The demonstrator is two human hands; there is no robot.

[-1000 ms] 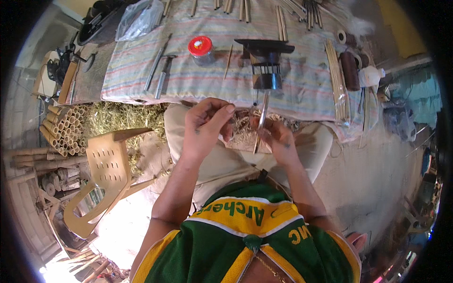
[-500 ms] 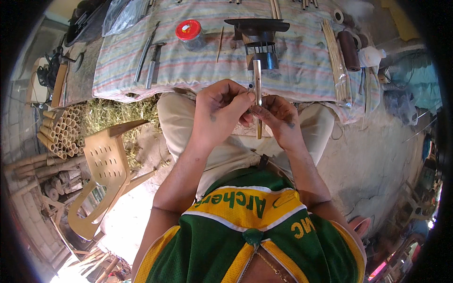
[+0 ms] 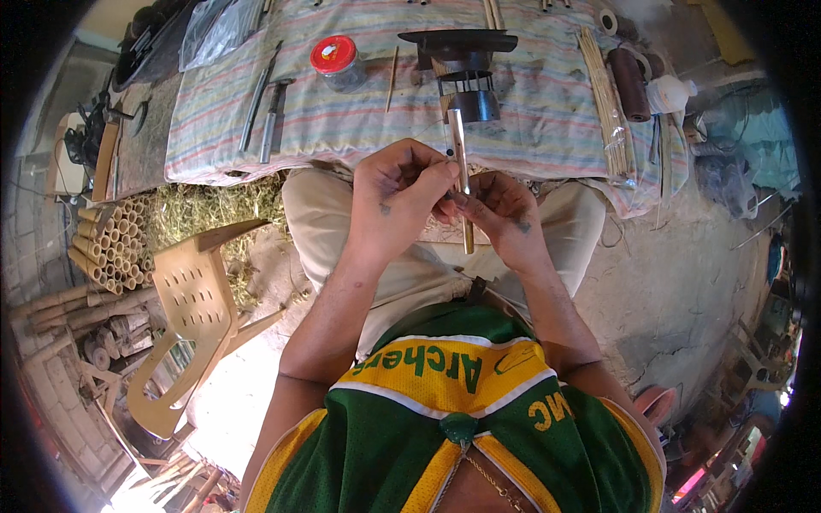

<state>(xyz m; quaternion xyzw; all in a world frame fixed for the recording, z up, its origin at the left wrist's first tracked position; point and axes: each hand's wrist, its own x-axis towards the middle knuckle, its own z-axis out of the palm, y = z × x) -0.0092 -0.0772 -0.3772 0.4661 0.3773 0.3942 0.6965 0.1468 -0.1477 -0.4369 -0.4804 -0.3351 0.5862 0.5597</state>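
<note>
Head view: left hand (image 3: 395, 197) was off to the side a second ago, but now it's right up at the shiny tube (image 3: 463, 175), thumb and fingertips pinched together, though I can't tell if anything's between them. Right hand (image 3: 506, 214) is gripping the tube's lower half same as before, holding it over the beige trousers (image 3: 321, 231), in front of the dark metal stand (image 3: 483, 105). Compared with half a second back, the tube's top end leans a bit more left.
</note>
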